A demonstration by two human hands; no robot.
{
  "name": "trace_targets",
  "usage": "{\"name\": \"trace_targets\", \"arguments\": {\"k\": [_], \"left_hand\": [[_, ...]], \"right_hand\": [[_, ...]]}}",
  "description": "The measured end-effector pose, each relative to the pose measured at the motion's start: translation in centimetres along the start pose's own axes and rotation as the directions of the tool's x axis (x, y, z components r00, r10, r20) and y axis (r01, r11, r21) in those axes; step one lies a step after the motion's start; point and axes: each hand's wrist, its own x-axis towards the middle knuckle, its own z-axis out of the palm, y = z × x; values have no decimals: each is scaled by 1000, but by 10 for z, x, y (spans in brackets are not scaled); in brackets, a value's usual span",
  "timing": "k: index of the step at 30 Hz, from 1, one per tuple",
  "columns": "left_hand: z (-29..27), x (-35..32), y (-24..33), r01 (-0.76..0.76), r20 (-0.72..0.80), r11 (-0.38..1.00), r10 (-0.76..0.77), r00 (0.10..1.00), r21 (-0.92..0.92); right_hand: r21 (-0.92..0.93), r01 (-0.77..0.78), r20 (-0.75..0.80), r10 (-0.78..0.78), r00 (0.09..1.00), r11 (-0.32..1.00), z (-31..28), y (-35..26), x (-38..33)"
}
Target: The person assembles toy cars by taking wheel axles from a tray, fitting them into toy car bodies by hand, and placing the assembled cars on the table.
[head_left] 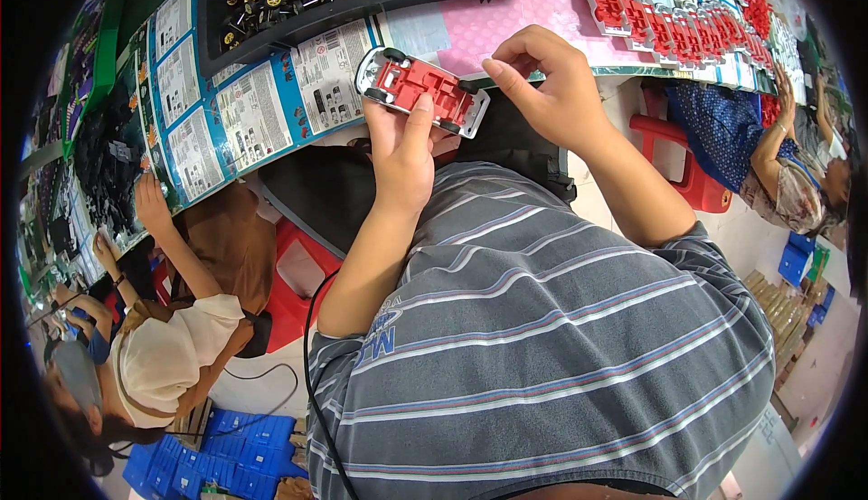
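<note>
So you've got the toy car (421, 91) belly-up at the near edge of the counter (287, 143), with your left hand (404, 152) gripping it. Your right hand (556, 89) is just right of it, fingers loosely curled, nothing in them that I can see. Black wheels show at both ends, so I'd call its wheels pretty much done. Plenty left, I reckon: I can't make out wheels on the red-and-white cars (669, 30) far right, and the far black tray (389, 7) is loaded with more.
</note>
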Motion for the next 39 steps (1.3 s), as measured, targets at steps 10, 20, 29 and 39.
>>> {"name": "trace_targets", "arguments": {"k": [10, 20, 29, 39], "left_hand": [[-41, 12, 20, 2, -45, 1000, -3, 999, -22], [-149, 45, 112, 11, -348, 953, 99, 932, 302], [-281, 105, 182, 171, -587, 796, 264, 765, 580], [-215, 79, 169, 283, 145, -374, 792, 593, 883]], "right_hand": [[-34, -24, -136, 19, 990, 999, -21, 39, 11], [-648, -228, -259, 72, 963, 726, -92, 119, 16], [-761, -253, -253, 86, 964, 597, -81, 116, 23], [-586, -258, -443, -38, 896, 768, -97, 79, 12]]}}
